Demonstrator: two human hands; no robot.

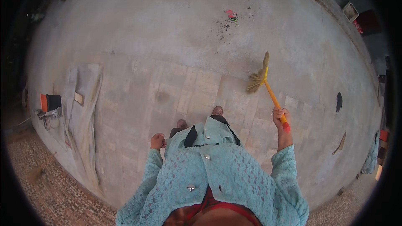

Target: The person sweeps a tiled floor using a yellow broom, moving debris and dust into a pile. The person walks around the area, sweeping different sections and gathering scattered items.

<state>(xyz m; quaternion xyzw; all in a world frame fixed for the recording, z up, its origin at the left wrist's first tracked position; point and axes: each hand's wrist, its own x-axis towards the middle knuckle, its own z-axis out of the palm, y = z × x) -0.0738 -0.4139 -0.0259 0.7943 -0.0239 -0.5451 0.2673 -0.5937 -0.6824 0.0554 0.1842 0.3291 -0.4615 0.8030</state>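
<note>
While the right hand, stretched forward, grips a yellow broom at the right, the left hand hangs loosely curled closed. Scattered debris lies on the far floor.

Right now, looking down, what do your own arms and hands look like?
Both the left hand and the right hand are human and bare, with no gloves, cables or markings that I can make out. The left sleeve and right sleeve are pale turquoise with a lacy, patterned texture, matching the jacket.
</note>
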